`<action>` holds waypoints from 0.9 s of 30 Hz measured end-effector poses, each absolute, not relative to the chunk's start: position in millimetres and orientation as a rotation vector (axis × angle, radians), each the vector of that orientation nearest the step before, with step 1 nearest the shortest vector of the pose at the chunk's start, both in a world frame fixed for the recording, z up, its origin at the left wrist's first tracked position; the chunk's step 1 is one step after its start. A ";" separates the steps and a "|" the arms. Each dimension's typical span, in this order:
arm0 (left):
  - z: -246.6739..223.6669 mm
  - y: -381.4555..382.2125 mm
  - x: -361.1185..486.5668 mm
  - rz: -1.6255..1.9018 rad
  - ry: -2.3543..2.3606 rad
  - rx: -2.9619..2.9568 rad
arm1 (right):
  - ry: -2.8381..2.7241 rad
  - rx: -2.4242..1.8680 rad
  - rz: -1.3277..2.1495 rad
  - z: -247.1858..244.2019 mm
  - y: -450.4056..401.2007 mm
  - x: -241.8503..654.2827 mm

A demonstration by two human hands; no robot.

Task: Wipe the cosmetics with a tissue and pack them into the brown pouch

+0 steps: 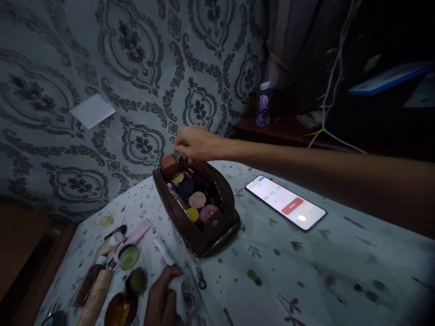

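Brown toiletry bag [204, 242]: unzipped, mouth up, on the cloth-covered table [326, 290], toward the far edge by the wall. Contents visible: yellow cap [192, 215], pink round item [208, 213], beige round lid [197, 199]; others too dark to identify. Right hand [194, 141]: at the bag's far end, fingers bent downward; whether they pinch the rim cannot be told. Left hand [161, 294]: nearer the table's left edge, fingers curled, a fingertip just beside the white tube [163, 251]; grip not determinable. Toward the left edge: pink tube [138, 232], green round jar [128, 256], amber round container [118, 310]. Smartphone [285, 202]: flat, right of the bag, screen lit, timer reading 00:03:19.
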State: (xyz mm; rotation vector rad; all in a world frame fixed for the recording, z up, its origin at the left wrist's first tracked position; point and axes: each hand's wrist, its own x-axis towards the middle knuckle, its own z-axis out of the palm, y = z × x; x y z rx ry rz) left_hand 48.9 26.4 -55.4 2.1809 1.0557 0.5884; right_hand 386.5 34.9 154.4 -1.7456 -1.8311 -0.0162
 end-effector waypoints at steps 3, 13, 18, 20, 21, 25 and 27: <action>-60.5 20.4 49.6 0.618 1.066 2.157 | -1.788 -1.789 -0.146 148.9 9.4 400.1; -71.3 9.8 48.2 0.663 1.102 2.133 | -2.198 -1.836 -0.313 105.9 -3.1 399.3; -71.5 9.4 46.9 0.653 1.091 2.135 | -2.368 -1.902 -0.427 105.7 8.6 389.7; -69.4 11.6 45.6 0.629 1.065 2.152 | -2.398 -1.908 -0.440 105.5 12.1 388.7; -67.6 13.5 44.9 0.609 1.029 2.170 | -2.414 -1.903 -0.437 105.5 13.3 388.7; -58.2 22.0 43.1 0.484 0.854 2.263 | -2.520 -1.828 -0.402 105.5 14.1 392.2; -56.0 24.3 42.6 0.453 0.826 2.281 | -2.558 -1.804 -0.400 105.5 13.6 395.4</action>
